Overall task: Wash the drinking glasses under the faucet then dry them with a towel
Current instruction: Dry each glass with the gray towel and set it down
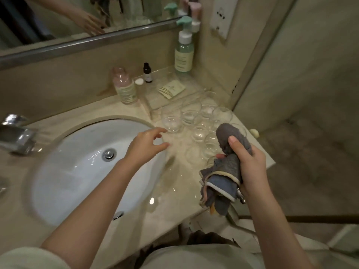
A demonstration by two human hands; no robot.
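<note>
Several clear drinking glasses (196,121) stand clustered on the beige counter to the right of the sink. My left hand (147,144) hovers over the sink's right rim, fingers loosely spread and holding nothing, its fingertips close to the nearest glass (172,123). My right hand (246,164) grips a bunched grey towel (227,166) above the counter's right front corner, in front of the glasses. The chrome faucet (15,136) is at the far left.
The white sink basin (77,171) fills the left middle. Bottles (125,86) and a pump dispenser (184,49) stand along the back wall under the mirror (77,26). A clear tray (171,98) with sachets lies behind the glasses. The counter (174,191) looks wet.
</note>
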